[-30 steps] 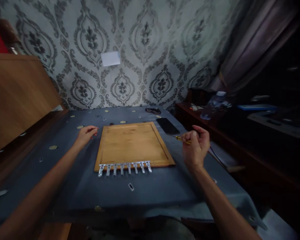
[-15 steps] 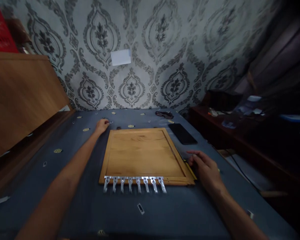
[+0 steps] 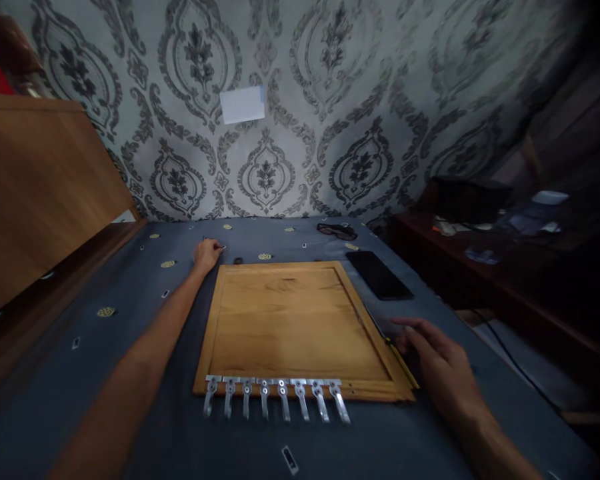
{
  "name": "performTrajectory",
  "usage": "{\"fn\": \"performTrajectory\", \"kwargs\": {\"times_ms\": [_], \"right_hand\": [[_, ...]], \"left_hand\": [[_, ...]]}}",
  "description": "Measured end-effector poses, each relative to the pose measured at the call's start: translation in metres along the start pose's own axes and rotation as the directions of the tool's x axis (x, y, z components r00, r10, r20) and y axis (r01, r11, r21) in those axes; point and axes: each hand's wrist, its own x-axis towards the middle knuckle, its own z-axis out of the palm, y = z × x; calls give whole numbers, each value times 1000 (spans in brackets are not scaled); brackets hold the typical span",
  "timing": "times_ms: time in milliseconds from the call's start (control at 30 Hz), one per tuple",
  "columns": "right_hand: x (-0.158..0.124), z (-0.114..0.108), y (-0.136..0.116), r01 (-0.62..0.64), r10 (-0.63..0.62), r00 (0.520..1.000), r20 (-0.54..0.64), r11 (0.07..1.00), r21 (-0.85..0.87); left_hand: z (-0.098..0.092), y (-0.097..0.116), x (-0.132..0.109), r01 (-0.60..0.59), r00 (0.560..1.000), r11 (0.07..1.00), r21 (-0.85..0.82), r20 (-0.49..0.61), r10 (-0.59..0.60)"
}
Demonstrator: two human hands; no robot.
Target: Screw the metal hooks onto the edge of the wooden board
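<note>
A framed wooden panel [image 3: 290, 320] lies flat in front of me. Along its near edge sits a row of several silver metal hooks [image 3: 282, 398], their arms hanging past the edge toward me. Beyond the panel's far left corner, my left hand [image 3: 209, 253] rests on the cloth with its fingers pinched together; whatever they hold is too small to make out. To the right of the panel, my right hand [image 3: 437, 357] hovers with index finger stretched out and thumb apart. Close by its fingers, a screwdriver with a yellow handle [image 3: 404, 365] lies along the panel's right edge.
A black phone [image 3: 379, 275] and dark-framed glasses [image 3: 337, 231] lie at the back right of the blue-grey patterned cloth [image 3: 145, 413]. A wooden cabinet [image 3: 45, 200] stands on the left. At right is a dark red table [image 3: 430, 247] with a clear bottle. Patterned wallpaper rises behind.
My viewpoint has shifted, so the panel and hooks look larger and lower. Both hands keep nearly the same places beside the panel, the left fingers still pinched.
</note>
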Motion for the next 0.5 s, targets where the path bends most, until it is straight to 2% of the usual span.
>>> {"fn": "performTrajectory", "kwargs": {"times_ms": [200,500], "right_hand": [[-3,0,-11,-74,74,997,2,995,-66],[-6,4,-26,-147,143,989,-35,981,-128]], "left_hand": [[7,-12,12,-39,998,999,-34,-52,37],[-17,-50,35,-16,974,997,-69,-226,0]]}}
